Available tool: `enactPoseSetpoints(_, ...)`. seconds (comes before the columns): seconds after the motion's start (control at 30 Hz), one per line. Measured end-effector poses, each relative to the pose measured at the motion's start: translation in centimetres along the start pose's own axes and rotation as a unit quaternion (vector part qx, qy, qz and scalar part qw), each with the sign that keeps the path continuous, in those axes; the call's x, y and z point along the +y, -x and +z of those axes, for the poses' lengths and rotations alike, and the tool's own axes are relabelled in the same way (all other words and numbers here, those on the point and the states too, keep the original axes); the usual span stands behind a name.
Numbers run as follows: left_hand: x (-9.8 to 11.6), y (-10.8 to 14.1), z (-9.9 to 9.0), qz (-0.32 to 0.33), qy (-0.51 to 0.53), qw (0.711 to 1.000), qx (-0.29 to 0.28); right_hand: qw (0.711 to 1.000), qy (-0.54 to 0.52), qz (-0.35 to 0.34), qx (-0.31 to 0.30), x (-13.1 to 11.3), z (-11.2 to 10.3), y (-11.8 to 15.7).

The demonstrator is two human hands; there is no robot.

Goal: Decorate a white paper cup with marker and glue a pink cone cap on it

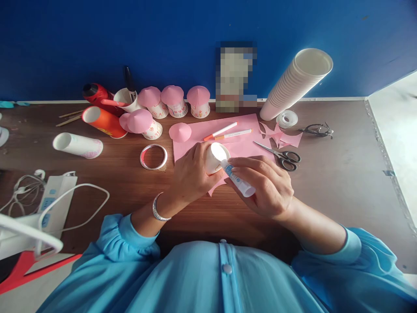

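Note:
My left hand (192, 171) is wrapped round a small white paper cup (213, 160), its pale round end facing up. Between the fingers of my right hand (269, 184) is a white glue tube (239, 179) with blue print, its tip at the cup's upper rim. Beyond my hands, a pink paper cone (180, 132) rests on a pink sheet (208, 128), along with two markers (224, 130). Further back stand several decorated cups with pink cone tops (198, 96).
Scissors (286, 158), pink scraps (283, 137), clear tape (287, 118) and glasses (317, 129) lie right. A tall cup stack (298, 82) leans behind. Left are a tape ring (153, 157), an orange cup (104, 124), a white cup (78, 145) and a power strip (60, 195).

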State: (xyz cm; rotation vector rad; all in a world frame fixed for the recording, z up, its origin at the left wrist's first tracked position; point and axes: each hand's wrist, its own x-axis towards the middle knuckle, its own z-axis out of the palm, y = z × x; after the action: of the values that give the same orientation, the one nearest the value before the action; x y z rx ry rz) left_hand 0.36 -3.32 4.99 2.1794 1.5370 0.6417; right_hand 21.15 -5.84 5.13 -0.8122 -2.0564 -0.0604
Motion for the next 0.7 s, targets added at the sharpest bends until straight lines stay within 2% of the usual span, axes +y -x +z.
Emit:
enactPoseSetpoints(0.33, -0.33, -0.1, -0.12, -0.03, 0.067, 0.997, -0.03, 1.0, 0.007, -0.005, 0.012, 0.48, 0.08, 0.17)
enactPoseSetpoints(0.57, -0.8, -0.23, -0.04, -0.025, 0.144, 0.989, -0.033, 1.0, 0.006, -0.011, 0.016, 0.69, -0.15, -0.13)
enactPoseSetpoints(0.7, -0.87, -0.28, -0.02, -0.041, 0.167, 0.984, -0.037, 1.0, -0.004, 0.01, 0.011, 0.82, -0.28, -0.26)
